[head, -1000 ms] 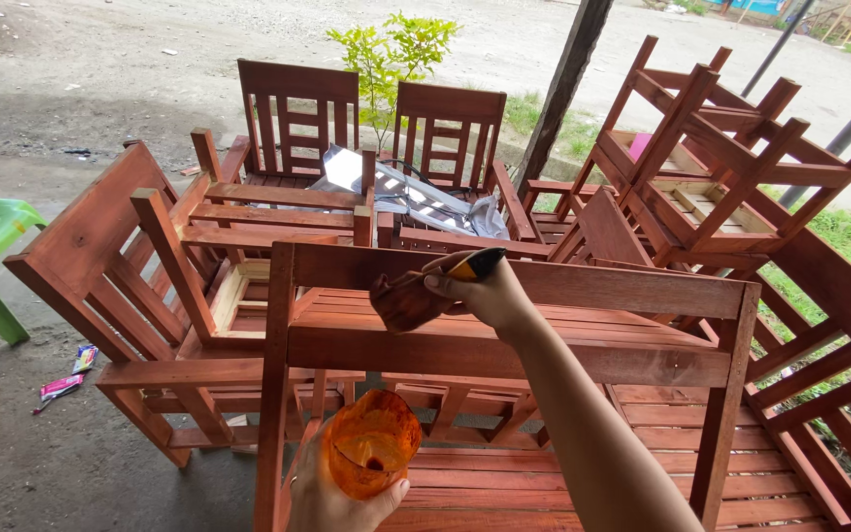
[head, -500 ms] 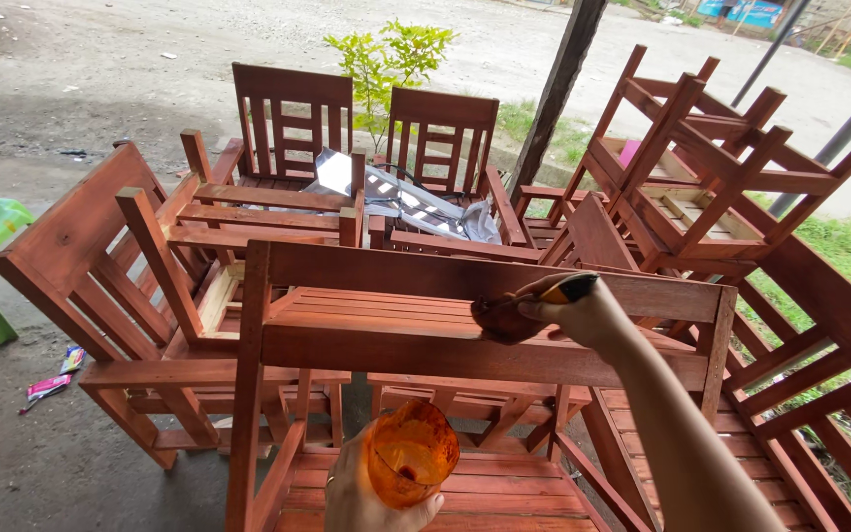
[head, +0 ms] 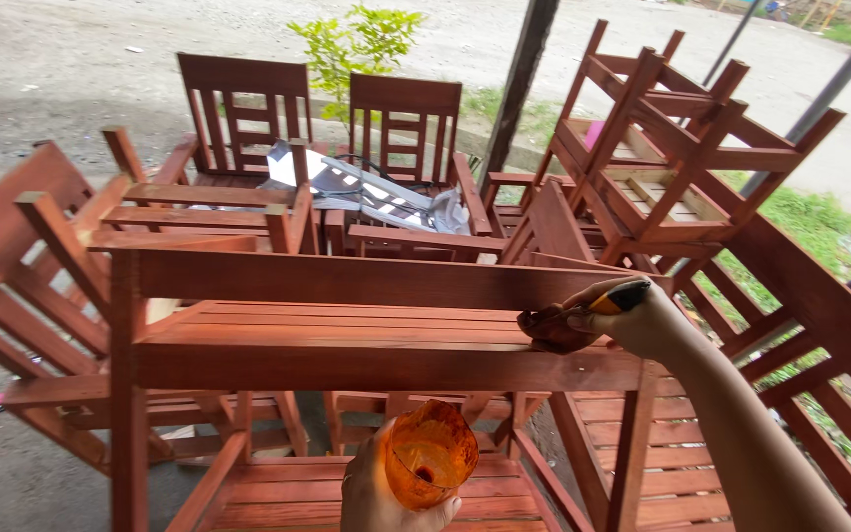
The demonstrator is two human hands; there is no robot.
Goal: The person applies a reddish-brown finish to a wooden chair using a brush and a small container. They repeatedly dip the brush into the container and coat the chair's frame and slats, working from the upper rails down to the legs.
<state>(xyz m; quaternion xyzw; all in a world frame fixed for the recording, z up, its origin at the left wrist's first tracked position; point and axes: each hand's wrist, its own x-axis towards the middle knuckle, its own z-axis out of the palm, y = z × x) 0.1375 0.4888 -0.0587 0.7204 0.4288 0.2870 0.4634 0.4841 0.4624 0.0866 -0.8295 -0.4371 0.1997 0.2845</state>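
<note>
Paintbrush (head: 583, 317) with a yellow and black handle is held in the right hand (head: 642, 320), fingers closed tight around the handle; its dark, wet bristles press on the slatted top of the reddish wooden bench (head: 347, 345), near its right end and just under the back rail. Left hand (head: 376, 493) is at the bottom edge, fingers wrapped around an orange translucent plastic cup (head: 430, 455), tilted toward the camera; a little dark liquid sits inside. Behind stand wooden chairs (head: 248, 118) of the same stained colour.
</note>
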